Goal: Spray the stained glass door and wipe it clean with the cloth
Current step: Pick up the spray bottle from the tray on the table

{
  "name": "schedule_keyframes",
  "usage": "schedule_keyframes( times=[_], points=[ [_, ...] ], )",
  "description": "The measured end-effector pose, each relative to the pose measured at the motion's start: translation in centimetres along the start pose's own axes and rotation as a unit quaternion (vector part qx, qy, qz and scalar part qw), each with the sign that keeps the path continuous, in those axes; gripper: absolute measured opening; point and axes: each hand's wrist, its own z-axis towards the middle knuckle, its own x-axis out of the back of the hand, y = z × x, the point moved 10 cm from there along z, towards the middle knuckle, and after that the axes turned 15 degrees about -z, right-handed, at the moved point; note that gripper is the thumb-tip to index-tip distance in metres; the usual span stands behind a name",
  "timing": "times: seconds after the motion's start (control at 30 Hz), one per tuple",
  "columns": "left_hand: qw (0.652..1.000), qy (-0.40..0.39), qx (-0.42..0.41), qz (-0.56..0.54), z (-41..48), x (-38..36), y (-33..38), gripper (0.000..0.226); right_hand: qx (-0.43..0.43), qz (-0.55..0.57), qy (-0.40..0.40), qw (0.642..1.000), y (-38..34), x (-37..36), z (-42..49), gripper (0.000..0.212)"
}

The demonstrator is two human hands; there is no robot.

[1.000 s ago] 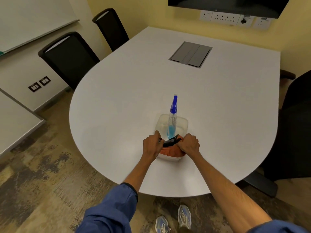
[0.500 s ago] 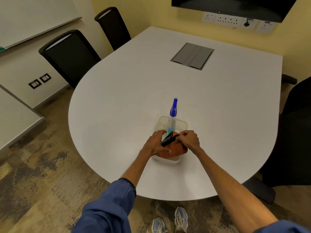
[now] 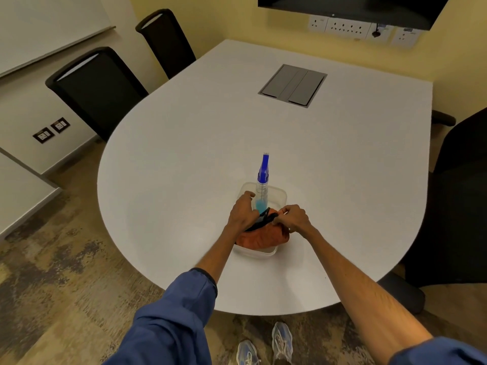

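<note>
A clear plastic tub stands on the white table near its front edge. Upright in the tub's far half is a spray bottle with a blue nozzle and blue liquid. An orange cloth fills the near half. Across the cloth lies a black tool. My left hand curls over its left end, fingers close to the bottle's base. My right hand pinches its right end. No glass door is in view.
Two black chairs stand at the table's left, and another black chair at the right. A grey cable hatch is set into the tabletop. A dark screen and wall sockets are on the far wall.
Both hands have moved forward over the tub. The black tool has turned from level to slanted, and my left hand's fingers now reach beside the bottle's base.
</note>
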Motion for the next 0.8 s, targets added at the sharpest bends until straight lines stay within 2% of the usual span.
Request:
schedule_keyframes(
  times=[0.13,0.33,0.57,0.8],
  points=[
    [0.998,0.045,0.001,-0.044,0.6,0.8,-0.1,0.054,0.025,-0.012,0.006,1.0,-0.9,0.5,0.2,0.044],
    [0.997,0.03,-0.029,-0.062,1.7,0.2,1.2,0.046,0.04,-0.008,0.052,0.998,-3.2,2.6,1.5,0.057],
    [0.995,0.036,-0.024,-0.087,2.8,0.4,1.4,0.047,0.114,0.039,0.1,0.988,-7.1,3.9,1.7,0.071],
    [0.994,0.032,-0.02,-0.107,2.7,0.6,1.5,0.043,0.13,0.058,0.104,0.984,-8.6,3.4,1.5,0.064]
  ],
)
